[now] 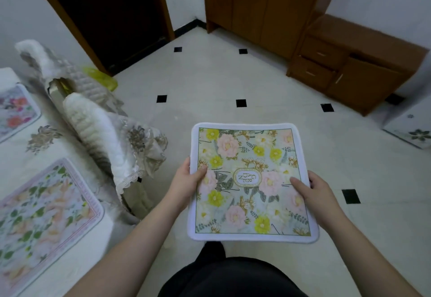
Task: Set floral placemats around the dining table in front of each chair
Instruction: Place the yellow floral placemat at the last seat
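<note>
The placemat [253, 181] was held flat over the floor, clear of the table [21, 154], with the left hand [186, 181] and right hand [313, 190] each pinching a side edge, thumbs on top, probably to keep it level while carried to a chair [109, 133].

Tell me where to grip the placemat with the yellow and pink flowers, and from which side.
Grip the placemat at its two side edges near the middle, thumbs on top, as the left hand and right hand do now. It is thin, floppy and held flat, so holding opposite edges probably keeps it from sagging.
</note>
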`<state>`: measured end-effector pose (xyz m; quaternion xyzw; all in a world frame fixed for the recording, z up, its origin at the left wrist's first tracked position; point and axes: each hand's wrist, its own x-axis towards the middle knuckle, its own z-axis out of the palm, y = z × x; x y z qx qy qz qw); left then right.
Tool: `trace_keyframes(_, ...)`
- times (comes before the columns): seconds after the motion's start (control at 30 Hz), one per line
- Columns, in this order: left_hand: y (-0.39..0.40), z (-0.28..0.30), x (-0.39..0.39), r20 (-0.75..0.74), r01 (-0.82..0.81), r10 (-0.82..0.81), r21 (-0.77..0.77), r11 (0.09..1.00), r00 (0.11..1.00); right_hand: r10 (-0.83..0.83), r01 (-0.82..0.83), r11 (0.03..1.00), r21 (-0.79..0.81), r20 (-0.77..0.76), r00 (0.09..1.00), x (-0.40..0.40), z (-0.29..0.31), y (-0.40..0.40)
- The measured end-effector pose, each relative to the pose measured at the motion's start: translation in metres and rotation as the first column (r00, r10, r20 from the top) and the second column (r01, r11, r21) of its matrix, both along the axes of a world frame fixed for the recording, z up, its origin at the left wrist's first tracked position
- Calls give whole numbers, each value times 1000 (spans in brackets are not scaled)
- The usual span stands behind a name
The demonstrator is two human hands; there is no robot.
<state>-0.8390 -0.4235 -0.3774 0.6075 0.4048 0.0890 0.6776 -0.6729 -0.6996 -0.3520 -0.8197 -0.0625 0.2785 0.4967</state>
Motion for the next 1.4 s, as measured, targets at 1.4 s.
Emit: trace_keyframes(1.4, 346, 35, 238, -45, -445, 443, -68, 893, 895, 468, -469, 883, 24, 48, 882, 348, 7, 470)
